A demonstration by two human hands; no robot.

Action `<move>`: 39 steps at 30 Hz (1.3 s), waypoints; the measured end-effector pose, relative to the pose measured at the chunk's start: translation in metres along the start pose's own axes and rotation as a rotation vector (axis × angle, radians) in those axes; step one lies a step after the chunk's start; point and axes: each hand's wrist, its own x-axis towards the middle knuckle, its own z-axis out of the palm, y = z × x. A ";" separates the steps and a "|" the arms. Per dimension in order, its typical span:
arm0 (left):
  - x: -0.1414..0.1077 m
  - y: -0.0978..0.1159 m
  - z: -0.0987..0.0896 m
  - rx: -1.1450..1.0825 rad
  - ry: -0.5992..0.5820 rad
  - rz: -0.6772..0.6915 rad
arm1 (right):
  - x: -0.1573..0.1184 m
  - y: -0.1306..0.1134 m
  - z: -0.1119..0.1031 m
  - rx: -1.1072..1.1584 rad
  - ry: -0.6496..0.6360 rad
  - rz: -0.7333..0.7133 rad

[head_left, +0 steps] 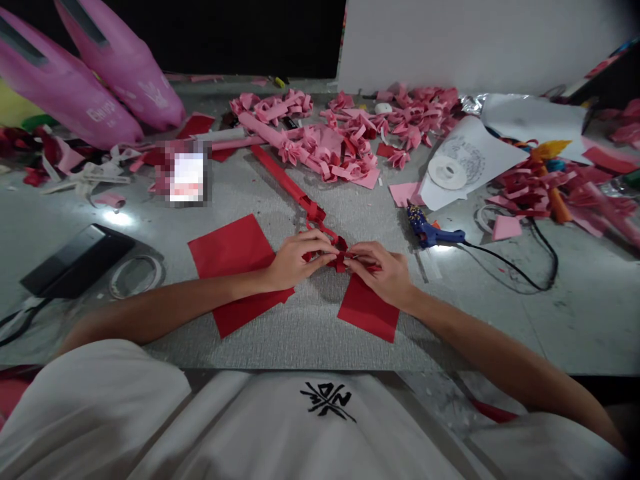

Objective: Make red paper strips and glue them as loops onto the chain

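Pinching the curly red paper [341,263] in nearly closed fingers, the left hand [294,263] and right hand [387,273] could rip it by tugging too hard.

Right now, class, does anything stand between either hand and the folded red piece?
Nothing visible does. The left hand and right hand both have fingertips on the red piece. The big sheet and small sheet lie on the table beneath them, not in between.
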 end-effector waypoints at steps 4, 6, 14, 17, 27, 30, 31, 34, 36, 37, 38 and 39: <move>0.001 0.003 -0.001 0.010 0.017 -0.028 | 0.000 0.001 0.001 0.003 0.004 0.000; 0.001 0.005 -0.002 0.015 0.043 -0.046 | 0.000 0.001 0.001 0.010 0.006 0.003; 0.000 0.001 0.000 0.068 -0.021 -0.070 | -0.001 0.002 0.001 0.022 0.004 0.013; 0.000 0.000 0.000 0.058 -0.008 -0.073 | -0.001 0.001 0.001 0.025 0.004 0.023; 0.002 0.005 0.000 0.091 -0.004 -0.063 | 0.001 0.000 0.001 0.065 0.004 0.046; 0.000 0.006 -0.001 0.078 0.029 -0.083 | 0.002 -0.001 0.001 0.064 -0.001 0.060; -0.001 0.006 -0.001 0.075 0.038 -0.090 | 0.003 -0.001 0.001 0.065 0.000 0.062; -0.004 0.006 -0.002 0.079 0.067 -0.100 | 0.003 -0.001 0.001 0.069 0.008 0.053; -0.004 0.006 -0.002 0.075 0.080 -0.085 | 0.003 0.000 0.001 0.072 0.005 0.049; -0.004 0.006 -0.002 0.067 0.083 -0.071 | 0.003 0.001 0.001 0.073 0.002 0.051; -0.004 0.007 -0.002 0.059 0.087 -0.059 | 0.003 0.001 0.001 0.074 0.001 0.053; -0.003 0.007 -0.002 0.052 0.094 -0.051 | 0.003 0.002 0.001 0.075 0.001 0.055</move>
